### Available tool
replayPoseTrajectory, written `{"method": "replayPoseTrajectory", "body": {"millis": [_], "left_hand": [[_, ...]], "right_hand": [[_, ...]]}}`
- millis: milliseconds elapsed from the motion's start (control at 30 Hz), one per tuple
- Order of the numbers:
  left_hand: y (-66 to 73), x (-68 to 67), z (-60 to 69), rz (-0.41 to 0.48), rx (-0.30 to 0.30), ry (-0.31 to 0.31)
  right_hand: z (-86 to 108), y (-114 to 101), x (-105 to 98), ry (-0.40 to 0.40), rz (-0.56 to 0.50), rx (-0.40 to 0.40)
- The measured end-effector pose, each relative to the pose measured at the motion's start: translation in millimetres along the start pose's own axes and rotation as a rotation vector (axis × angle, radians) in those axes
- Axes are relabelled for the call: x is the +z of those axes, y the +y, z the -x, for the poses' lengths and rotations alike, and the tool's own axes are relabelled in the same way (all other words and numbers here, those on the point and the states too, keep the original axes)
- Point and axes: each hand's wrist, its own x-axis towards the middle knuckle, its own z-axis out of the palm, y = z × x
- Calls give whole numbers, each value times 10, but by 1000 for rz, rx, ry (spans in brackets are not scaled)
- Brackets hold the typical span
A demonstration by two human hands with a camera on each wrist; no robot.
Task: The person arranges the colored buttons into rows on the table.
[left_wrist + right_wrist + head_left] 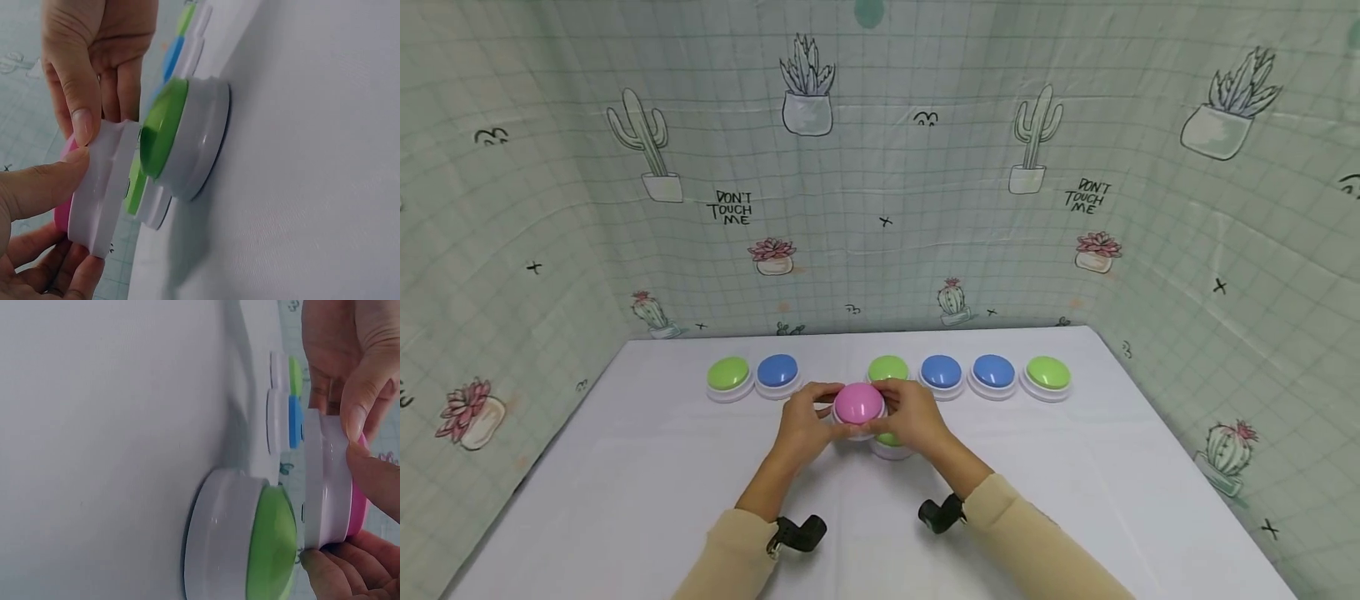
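Both hands are on one object: a glossy pink domed push-button on a round white plastic base [859, 403], lifted off the white worktop [625, 467], base down. Left hand [805, 429] clamped on its left side, thumb along the near edge, other fingers round the far side and under the base rim. Right hand [917, 417] grips the right side likewise; the thumb tips meet, or nearly so, at the near edge.

Wrist views put the pink button higher than a green domed button on a white base [892, 452], which stands upright on the worktop just to the right and nearer the person, partly covered by the right hand in the head view.

Beyond, a row along the back of the worktop, left to right: green button [728, 374], blue button [777, 372], a gap, then green [888, 367], blue [941, 372], blue [993, 372], green [1048, 373]. All sit dome up on white bases.

Beige sleeves [1030, 533]; a black device [801, 533] at each wrist. Pale green gridded cloth [850, 183] on three sides, printed with potted cacti and succulents.
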Motion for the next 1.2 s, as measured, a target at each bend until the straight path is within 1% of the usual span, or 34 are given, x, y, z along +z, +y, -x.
{"method": "replayPoseTrajectory", "body": {"millis": [233, 400, 600, 700, 833, 1000, 1067, 1200], "left_hand": [[103, 181, -57, 7, 40, -32], [210, 317, -92, 16, 52, -59], [314, 492, -143, -1, 76, -88], [361, 580, -172, -28, 94, -117], [417, 680, -219, -74, 103, -165], [468, 822, -300, -132, 115, -250], [485, 895, -329, -172, 114, -286], [534, 1038, -371, -282, 122, -344]], "right_hand": [[70, 76, -218, 35, -40, 26], [114, 142, -359, 66, -53, 62], [186, 225, -515, 97, -69, 64], [231, 265, -592, 120, -74, 81], [290, 336, -675, 134, -68, 105], [366, 450, -760, 160, -50, 132], [394, 502, -790, 172, -33, 148], [441, 600, -844, 184, 11, 176]]}}
